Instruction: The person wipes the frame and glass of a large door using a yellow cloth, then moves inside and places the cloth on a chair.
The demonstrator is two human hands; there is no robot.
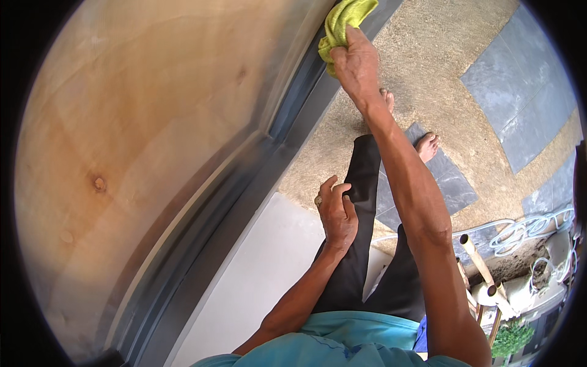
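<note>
Up at the top of the head view, my right hand (356, 64) grips a yellow-green cloth (347, 23), its arm stretched far out. The bunched cloth lies against the dark grey frame (301, 116) that borders a large pane (140, 122). Wood-like tan tones with a knot show in the pane. My left hand (337, 214) hovers over my dark trousers (350, 263), its fingers loosely bent and apart, holding nothing. It is nearest to my thigh and to a white ledge (263, 251) beside the frame.
My bare feet (427, 147) rest on a sandy-coloured floor (428, 49) set with dark slate tiles (520, 92). On the right, a pale hose (520, 235) lies coiled by several pipes (477, 260). Green foliage (512, 339) shows at lower right.
</note>
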